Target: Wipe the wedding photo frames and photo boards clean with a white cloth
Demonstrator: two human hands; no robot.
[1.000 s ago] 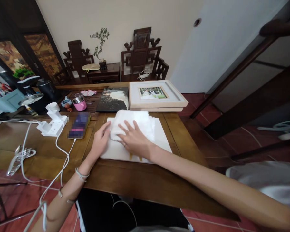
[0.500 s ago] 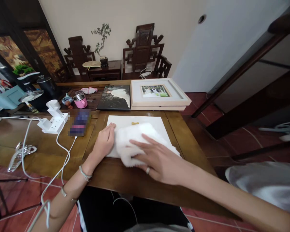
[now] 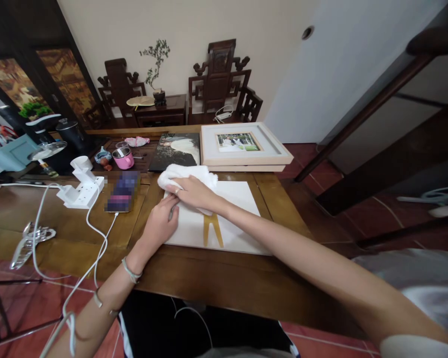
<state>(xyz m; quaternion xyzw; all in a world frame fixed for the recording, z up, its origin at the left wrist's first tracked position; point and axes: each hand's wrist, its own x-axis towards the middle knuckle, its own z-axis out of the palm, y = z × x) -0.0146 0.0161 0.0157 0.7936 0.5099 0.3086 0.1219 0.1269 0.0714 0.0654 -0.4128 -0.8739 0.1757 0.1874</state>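
A white rectangular board [image 3: 186, 229] lies flat on the wooden table in front of me. On its surface is a yellow-brown forked shape [image 3: 210, 220], partly covered by my right arm and the cloth. My right hand [image 3: 194, 193] presses a fluffy white cloth [image 3: 186, 172] onto the board's far left corner, and the cloth hangs a little past the edge. At the board's left edge rests my left hand [image 3: 162, 221], fingers stretched out and lying close beside my right hand's fingers.
Behind the board lie a dark photo panel [image 3: 175, 154] and a light-framed picture [image 3: 242, 149]. To the left are a charging phone [image 3: 123, 191], a white power strip [image 3: 82, 191] with loose cables, a pink cup [image 3: 123, 159] and a clear hair claw [image 3: 30, 243].
My right hand has swept the cloth from the board's near middle to its far left corner, uncovering more of the yellow-brown shape. My left hand stays at the left edge.
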